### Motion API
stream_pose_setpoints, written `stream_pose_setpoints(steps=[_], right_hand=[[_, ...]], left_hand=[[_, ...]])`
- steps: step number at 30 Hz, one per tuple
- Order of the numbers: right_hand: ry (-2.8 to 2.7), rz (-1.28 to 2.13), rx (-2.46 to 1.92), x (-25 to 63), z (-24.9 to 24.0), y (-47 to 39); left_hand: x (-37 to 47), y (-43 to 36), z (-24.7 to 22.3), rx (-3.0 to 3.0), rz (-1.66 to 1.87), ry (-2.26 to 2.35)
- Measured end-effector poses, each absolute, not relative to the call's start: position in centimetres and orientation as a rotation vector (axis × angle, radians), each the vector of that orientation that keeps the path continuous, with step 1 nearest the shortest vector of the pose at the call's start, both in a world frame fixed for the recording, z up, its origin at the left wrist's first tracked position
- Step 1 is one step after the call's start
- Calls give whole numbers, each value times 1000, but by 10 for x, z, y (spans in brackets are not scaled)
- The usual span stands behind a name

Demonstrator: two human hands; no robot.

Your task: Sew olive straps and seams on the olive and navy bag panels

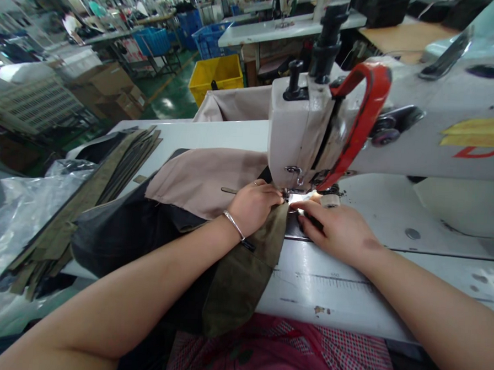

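A sewn fabric piece (pixel 206 177) with beige, black and olive panels lies on the sewing machine bed, its right edge under the needle area. My left hand (pixel 254 204), with a silver bangle at the wrist, presses on this fabric just left of the presser foot, its fingers bent and closed on the cloth. My right hand (pixel 338 228) is right of the needle, fingertips drawn together at the olive panel's (pixel 245 284) edge. What those fingertips pinch is too small to make out. The sewing machine head (pixel 295 132) stands over both hands, its lamp lighting the stitching spot.
A bundle of olive strips (pixel 84 198) lies at the table's left, beside clear plastic wrap (pixel 30 212). A red finger guard (pixel 371 108) curves down the machine's front. Beyond the table stand a yellow bin (pixel 215 75), blue crates (pixel 209 39) and cardboard boxes (pixel 111 87).
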State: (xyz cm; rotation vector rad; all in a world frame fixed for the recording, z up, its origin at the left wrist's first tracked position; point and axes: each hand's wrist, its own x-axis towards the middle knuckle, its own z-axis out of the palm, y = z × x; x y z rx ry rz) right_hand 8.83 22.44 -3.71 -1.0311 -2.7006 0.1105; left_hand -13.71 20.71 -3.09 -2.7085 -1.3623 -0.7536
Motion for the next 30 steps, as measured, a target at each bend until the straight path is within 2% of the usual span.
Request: stream_pose_setpoints(steps=[12, 19, 22, 25, 28, 30], right_hand=[[-2654, 144, -980, 91, -45, 229], [-2655, 161, -989, 93, -48, 230], [-2632, 220, -965, 96, -51, 231], [-2588, 271, -939, 98, -54, 233], [-2572, 286, -958, 98, -58, 234], [-2573, 283, -975, 96, -59, 235]], left_hand=[[-139, 208, -30, -2752, -646, -1490], [-134, 209, -27, -2830, -437, -1454], [-139, 194, -1, -2887, -329, -1414], [-165, 156, 44, -2920, -329, -1404], [-206, 112, 75, -2746, -457, -1641], [-232, 91, 73, -2573, -357, -1829]])
